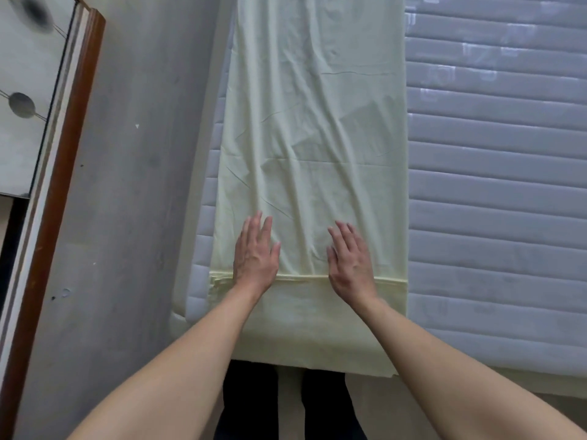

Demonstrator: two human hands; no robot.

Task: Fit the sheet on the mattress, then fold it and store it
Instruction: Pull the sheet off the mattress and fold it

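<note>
A pale yellow sheet (314, 128) lies folded into a long strip along the left side of the quilted grey mattress (495, 192). Its near end hangs over the mattress's front edge. A folded layered edge crosses the strip just below my hands. My left hand (255, 254) rests flat on the sheet, fingers spread, near the strip's left side. My right hand (351, 258) lies flat beside it, toward the middle. Neither hand grips the cloth. Soft creases run across the sheet farther away.
A grey floor (133, 185) runs along the mattress's left side. A wooden-framed door or cabinet (63, 128) with a patterned panel stands at the far left. My dark-trousered legs (286, 404) show below the mattress's front edge.
</note>
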